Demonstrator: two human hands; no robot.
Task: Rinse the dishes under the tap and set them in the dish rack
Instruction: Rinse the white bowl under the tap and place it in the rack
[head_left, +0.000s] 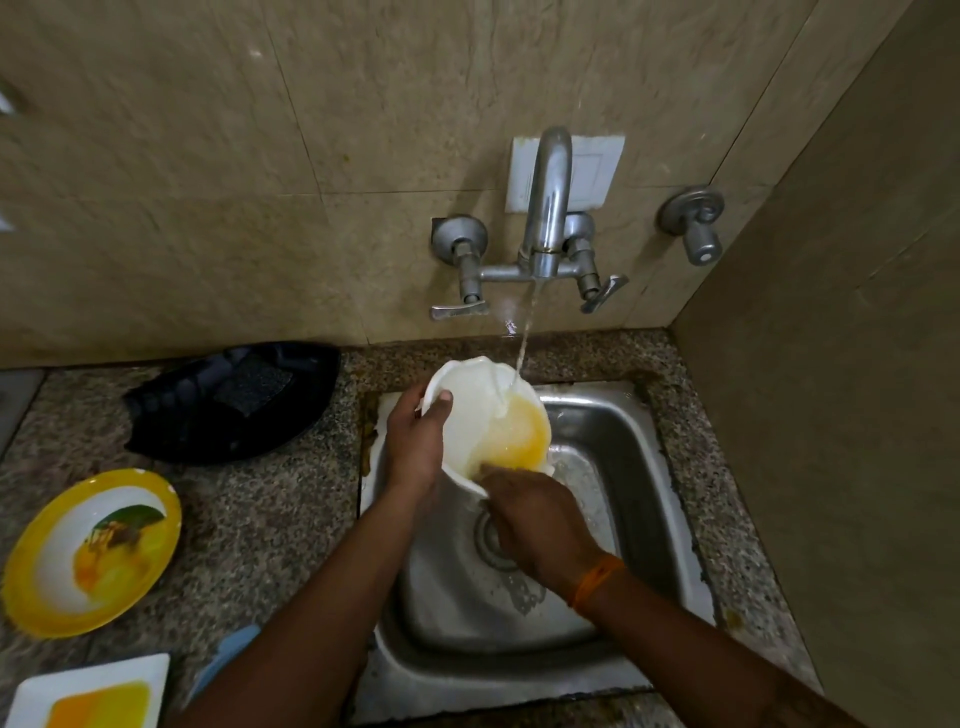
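A white bowl (475, 410) with yellow residue inside is tilted over the steel sink (631, 467), and water from the tap (545, 208) runs into it. My left hand (415, 441) grips the bowl's left rim, thumb on the inside. My right hand (535, 514) reaches into the bowl from below, its fingertips on the yellow patch; the fingers are partly hidden in the water. An orange thread sits on my right wrist.
On the granite counter (270, 519) left of the sink lie a black tray (234, 400) holding a scrub pad, a yellow-rimmed plate (93, 551) with food stains, and a white square plate (88, 691) with yellow residue. A blue object (228, 654) peeks beside my left forearm. A wall valve (693, 218) sits at the right.
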